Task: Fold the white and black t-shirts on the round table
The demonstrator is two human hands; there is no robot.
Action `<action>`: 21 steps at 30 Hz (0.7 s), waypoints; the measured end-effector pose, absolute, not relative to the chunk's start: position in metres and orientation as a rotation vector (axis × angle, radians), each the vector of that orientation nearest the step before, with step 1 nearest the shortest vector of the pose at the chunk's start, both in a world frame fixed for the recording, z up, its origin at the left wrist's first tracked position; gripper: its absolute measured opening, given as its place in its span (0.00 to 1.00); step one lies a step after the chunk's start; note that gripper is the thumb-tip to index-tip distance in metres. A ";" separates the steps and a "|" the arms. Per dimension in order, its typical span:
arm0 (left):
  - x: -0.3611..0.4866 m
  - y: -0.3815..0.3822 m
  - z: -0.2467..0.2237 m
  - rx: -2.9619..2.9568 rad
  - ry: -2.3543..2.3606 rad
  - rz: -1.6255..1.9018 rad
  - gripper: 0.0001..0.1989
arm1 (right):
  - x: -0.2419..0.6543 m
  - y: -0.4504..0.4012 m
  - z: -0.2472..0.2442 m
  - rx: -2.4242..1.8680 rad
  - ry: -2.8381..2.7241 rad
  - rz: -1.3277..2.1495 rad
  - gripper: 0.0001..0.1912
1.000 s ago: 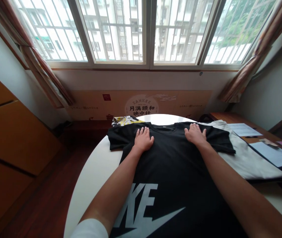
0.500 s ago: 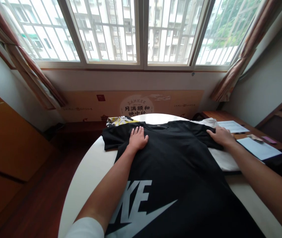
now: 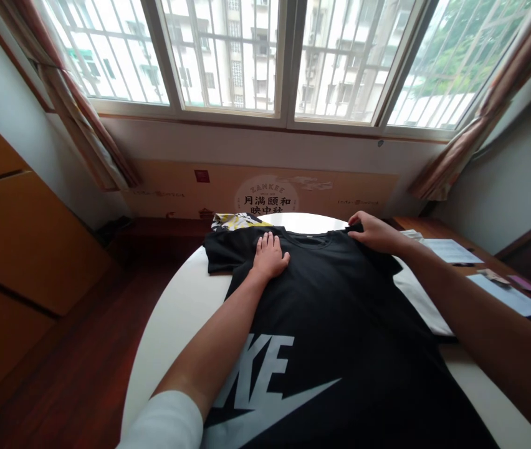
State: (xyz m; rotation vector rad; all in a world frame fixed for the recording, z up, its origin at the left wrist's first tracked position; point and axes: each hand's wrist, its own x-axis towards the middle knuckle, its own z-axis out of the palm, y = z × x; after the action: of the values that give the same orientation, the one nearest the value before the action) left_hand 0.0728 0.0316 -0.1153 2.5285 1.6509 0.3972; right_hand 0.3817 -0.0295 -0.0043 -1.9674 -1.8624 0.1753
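A black T-shirt (image 3: 340, 312) with a large grey print lies spread on a round white table (image 3: 167, 330), its neckline towards the window. Flat on its upper left chest rests my left hand (image 3: 271, 255), fingers stretched out. My right hand (image 3: 375, 232) pinches the shirt's right shoulder seam between thumb and fingers, close to the collar. The right sleeve hangs partly behind that hand and forearm. My left forearm covers part of the printed letters.
Beyond the shirt's left shoulder lies a patterned yellow, black and white cloth (image 3: 235, 221). White fabric (image 3: 419, 302) shows under its right side. A wooden desk (image 3: 410, 223) at the right holds papers (image 3: 452, 251). A cardboard panel (image 3: 167, 187) stands under the window.
My right hand has moved from the right sleeve inward and up to the shoulder near the collar. My left hand stays flat on the chest. The view has shifted slightly.
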 end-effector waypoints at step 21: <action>0.083 0.036 -0.116 1.825 1.336 0.954 0.26 | 0.277 -0.180 -0.057 -1.656 -2.038 0.698 0.12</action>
State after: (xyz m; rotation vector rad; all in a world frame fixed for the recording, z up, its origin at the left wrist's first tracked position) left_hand 0.0829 0.0362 -0.1159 1.8251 1.3359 0.9540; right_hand 0.2771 -0.1796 -0.0573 -1.6555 -2.0378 0.6983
